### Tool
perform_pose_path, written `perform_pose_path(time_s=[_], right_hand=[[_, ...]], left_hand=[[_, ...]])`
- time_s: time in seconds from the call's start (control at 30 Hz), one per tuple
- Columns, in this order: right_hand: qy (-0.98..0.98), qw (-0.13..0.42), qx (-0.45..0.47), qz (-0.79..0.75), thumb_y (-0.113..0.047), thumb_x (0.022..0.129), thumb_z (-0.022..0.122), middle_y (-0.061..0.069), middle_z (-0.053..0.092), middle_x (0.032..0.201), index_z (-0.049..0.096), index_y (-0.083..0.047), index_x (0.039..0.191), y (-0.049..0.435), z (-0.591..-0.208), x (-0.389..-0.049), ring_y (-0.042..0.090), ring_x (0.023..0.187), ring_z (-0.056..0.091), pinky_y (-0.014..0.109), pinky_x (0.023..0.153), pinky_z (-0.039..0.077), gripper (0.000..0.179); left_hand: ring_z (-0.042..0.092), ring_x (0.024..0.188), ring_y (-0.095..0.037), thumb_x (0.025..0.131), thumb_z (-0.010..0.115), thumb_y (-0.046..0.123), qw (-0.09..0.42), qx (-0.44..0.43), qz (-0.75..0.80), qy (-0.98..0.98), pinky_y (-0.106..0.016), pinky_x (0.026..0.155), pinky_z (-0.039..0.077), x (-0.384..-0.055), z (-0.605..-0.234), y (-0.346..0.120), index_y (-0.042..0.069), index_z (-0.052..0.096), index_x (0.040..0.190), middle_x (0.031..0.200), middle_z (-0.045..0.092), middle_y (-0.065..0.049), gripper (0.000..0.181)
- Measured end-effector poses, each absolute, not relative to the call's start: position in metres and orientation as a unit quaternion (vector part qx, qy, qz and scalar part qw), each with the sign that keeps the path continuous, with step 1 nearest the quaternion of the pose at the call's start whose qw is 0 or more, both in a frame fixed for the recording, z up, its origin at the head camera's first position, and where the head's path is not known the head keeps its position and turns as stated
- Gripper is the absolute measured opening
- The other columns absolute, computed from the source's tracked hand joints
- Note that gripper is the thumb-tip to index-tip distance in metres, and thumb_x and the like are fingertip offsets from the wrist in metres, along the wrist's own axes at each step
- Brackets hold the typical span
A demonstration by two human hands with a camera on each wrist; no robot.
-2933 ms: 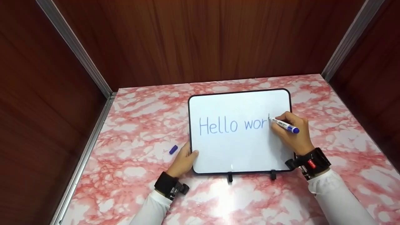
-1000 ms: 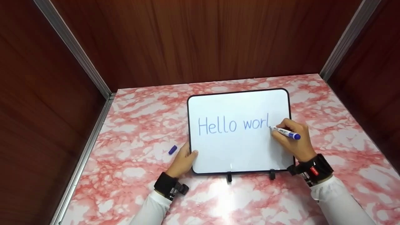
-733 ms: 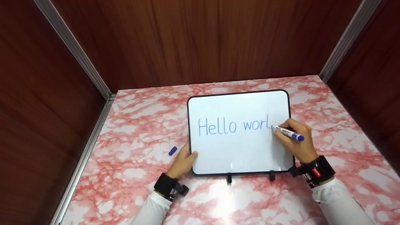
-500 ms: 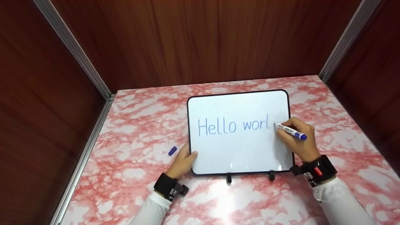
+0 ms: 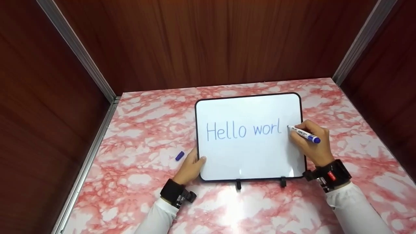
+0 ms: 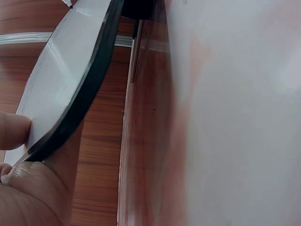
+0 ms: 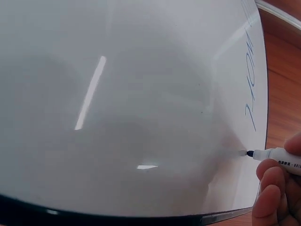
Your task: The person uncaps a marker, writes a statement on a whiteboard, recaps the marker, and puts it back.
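Note:
A whiteboard with a black frame stands tilted on small black feet, with "Hello worl" in blue across it. My left hand grips its lower left edge, thumb on the white face and the other fingers hidden behind; the left wrist view shows the thumb over the frame. Between thumb and fingers my right hand pinches a white marker with a blue end, near the board's right edge. The marker's dark tip is right at the surface, just right of the "l", also in the right wrist view.
A blue marker cap lies on the red-and-white marbled table, left of the board. Dark wood panels close off the back and both sides, with metal strips at the corners. Each wrist wears a black strapped camera.
The "l" after "wor" has been drawn since the earliest frame. My right hand then moved the marker a little right and up from its foot. My left hand keeps its place.

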State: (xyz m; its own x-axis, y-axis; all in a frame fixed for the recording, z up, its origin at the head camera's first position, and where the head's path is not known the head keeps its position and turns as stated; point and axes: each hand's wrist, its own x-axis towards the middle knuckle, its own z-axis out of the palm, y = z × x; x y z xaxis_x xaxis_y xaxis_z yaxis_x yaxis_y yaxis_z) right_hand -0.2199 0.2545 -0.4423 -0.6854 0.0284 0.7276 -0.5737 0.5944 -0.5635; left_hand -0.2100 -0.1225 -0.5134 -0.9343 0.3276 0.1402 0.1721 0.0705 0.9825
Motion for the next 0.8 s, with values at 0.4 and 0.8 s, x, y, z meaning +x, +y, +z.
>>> perform_pose_path(time_s=[0.4,0.8], right_hand=[[-0.821,0.36,0.164,0.412,0.015,0.07,0.073,0.01,0.066,0.067,0.066,0.004,0.077,0.2521,-0.4402,-0.2242,0.008,0.055,0.056,0.009,0.051,0.041,0.014],[-0.821,0.339,0.183,0.422,0.012,0.072,0.075,0.011,0.067,0.07,0.065,0.004,0.078,0.2479,-0.4413,-0.2269,0.011,0.058,0.057,0.01,0.053,0.042,0.014]], left_hand=[[0.054,0.117,-0.028,0.094,0.043,-0.009,0.053,0.17,0.652,0.737,-0.038,0.102,0.043,-0.2097,-0.5129,-0.1227,-0.011,0.038,0.14,0.134,0.051,-0.026,0.046],[0.05,0.121,-0.028,0.094,0.043,-0.008,0.05,0.168,0.645,0.744,-0.038,0.105,0.039,-0.2087,-0.5104,-0.1224,-0.011,0.036,0.142,0.135,0.05,-0.025,0.048]])
